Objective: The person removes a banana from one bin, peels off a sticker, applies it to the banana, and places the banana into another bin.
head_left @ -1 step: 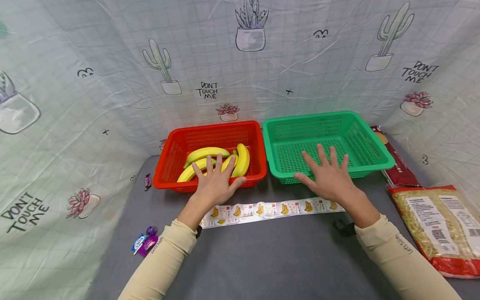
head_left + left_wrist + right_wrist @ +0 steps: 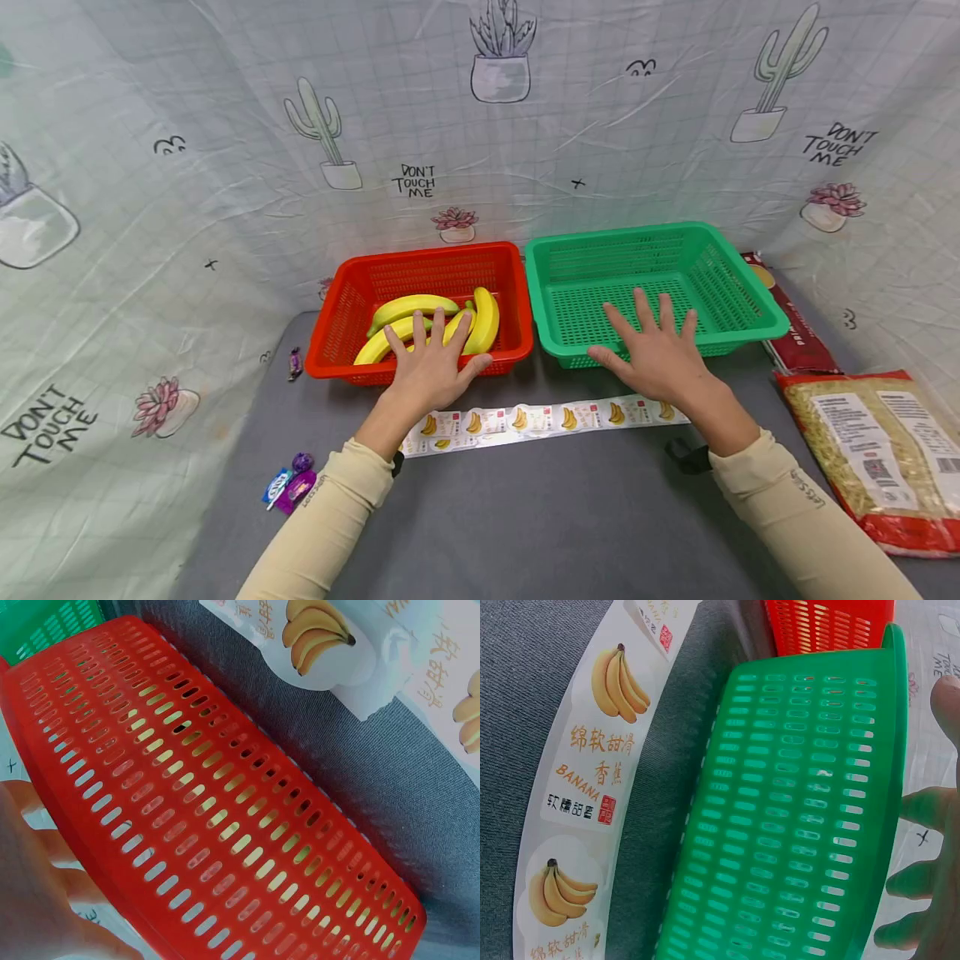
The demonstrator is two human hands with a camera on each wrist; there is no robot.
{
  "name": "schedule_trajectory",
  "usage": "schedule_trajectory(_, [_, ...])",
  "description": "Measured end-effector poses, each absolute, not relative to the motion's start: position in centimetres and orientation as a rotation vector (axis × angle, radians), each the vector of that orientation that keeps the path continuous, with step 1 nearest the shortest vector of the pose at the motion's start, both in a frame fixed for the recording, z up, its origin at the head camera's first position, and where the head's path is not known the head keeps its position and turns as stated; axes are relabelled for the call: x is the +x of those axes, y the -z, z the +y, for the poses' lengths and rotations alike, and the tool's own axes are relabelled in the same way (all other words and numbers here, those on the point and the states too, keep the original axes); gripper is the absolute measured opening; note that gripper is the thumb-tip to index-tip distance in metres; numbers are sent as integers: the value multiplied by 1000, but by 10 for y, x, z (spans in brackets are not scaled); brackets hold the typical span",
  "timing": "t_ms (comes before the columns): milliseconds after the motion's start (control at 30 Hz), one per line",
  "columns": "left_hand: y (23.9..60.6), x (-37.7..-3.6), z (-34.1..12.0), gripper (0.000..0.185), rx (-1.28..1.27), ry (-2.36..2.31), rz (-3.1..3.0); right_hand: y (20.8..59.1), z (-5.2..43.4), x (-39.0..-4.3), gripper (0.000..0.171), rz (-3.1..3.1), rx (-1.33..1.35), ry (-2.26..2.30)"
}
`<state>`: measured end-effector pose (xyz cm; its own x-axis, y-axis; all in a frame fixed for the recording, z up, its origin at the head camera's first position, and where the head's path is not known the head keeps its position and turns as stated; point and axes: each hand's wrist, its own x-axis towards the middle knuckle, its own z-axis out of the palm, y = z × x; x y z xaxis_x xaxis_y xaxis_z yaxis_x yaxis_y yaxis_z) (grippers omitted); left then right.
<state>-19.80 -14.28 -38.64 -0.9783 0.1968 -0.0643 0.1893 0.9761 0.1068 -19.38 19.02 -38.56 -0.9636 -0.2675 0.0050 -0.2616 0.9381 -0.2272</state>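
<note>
My left hand (image 2: 429,364) hovers flat, fingers spread, over the front rim of a red basket (image 2: 360,279) that holds several yellow bananas (image 2: 486,320). My right hand (image 2: 654,350) is spread flat over the front rim of an empty green basket (image 2: 720,275). A strip of banana stickers (image 2: 540,419) lies on the grey tabletop just in front of both baskets. In the left wrist view the red basket wall (image 2: 210,817) fills the frame, with the strip (image 2: 352,645) at top right. In the right wrist view the green basket wall (image 2: 795,817) stands beside the sticker strip (image 2: 592,787). Neither hand holds anything.
A bag of grain (image 2: 877,454) lies at the right edge, with a dark red packet (image 2: 798,333) behind it. Small wrapped candies (image 2: 290,486) lie at the left front and another candy (image 2: 295,362) beside the red basket. A cactus-printed cloth (image 2: 480,125) hangs behind.
</note>
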Motion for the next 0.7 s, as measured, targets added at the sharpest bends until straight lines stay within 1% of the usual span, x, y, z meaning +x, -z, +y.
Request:
schedule_trajectory(300, [372,-198,-168,82,227,-216,3107,374,174,-203,77,3100,-510,436])
schedule_trajectory(533, [356,-200,-206,84,28,-508,3237,363,159,-211,77,3083,-565,627])
schedule_trajectory(700, [353,-201,-236,85,-143,-707,3277,360,148,-216,76,3079,-611,692])
